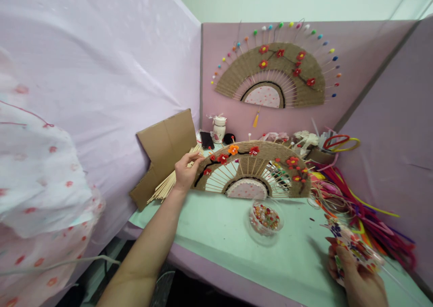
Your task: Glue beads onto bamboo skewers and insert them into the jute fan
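A decorative fan [243,168] wrapped in brown twine stands on the table, with red and orange flowers, thin wooden ribs and a pink dotted centre. My left hand [186,171] is closed in a pinch at the fan's upper left edge; the fingertips are partly hidden. Low on the right, my right hand [360,273] grips what looks like a glue gun [355,244] with a floral pattern, apart from the fan. In front of the fan sits a clear bowl of mixed beads [266,219].
Bundled wooden sticks [165,187] lie by a folded cardboard sheet [169,138] at left. Pipe cleaners [365,212] and scissors [338,142] crowd the right. Behind stand a white jar [219,129] and a phone [206,140]. A larger fan [287,66] hangs on the pink panel.
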The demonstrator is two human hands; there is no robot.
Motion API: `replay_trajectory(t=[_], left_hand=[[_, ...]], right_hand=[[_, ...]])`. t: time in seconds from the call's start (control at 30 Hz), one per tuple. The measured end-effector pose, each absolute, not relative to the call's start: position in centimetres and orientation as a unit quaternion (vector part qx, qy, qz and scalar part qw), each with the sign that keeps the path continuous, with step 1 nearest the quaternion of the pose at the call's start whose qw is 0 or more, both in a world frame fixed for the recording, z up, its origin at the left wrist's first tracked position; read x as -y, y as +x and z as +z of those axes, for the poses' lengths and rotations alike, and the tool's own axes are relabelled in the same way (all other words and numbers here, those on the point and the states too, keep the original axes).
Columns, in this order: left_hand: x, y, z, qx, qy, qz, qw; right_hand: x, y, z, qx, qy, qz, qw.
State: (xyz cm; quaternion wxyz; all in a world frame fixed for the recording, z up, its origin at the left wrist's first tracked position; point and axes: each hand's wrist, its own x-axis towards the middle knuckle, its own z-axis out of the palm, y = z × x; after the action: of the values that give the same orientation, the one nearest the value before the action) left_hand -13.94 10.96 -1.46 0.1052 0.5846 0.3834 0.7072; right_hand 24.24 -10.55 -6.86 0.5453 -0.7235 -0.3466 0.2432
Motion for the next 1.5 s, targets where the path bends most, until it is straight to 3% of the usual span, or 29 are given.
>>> replay_trajectory(t=[0.27,0.8,1.27,1.5], left_hand=[[-11.0,-14.1,-1.6,-0.397,0.588,0.696,0.112],[-10.7,-14.3,-1.6,-0.39,0.632,0.659,0.118],[-10.7,-14.4,-1.8,-0.361,0.669,0.636,0.13],[-11.1,-13.8,-2.1,-0.354,0.65,0.672,0.044]], right_hand=[[10.8,24.7,-6.7,0.38,-0.745,0.229,0.498],[10.9,24.2,-6.9,0.359,-0.73,0.228,0.535],[10.9,24.2,-6.7,0.402,-0.743,0.184,0.502],[10.8,25.1,-7.6,0.378,-0.74,0.217,0.513]])
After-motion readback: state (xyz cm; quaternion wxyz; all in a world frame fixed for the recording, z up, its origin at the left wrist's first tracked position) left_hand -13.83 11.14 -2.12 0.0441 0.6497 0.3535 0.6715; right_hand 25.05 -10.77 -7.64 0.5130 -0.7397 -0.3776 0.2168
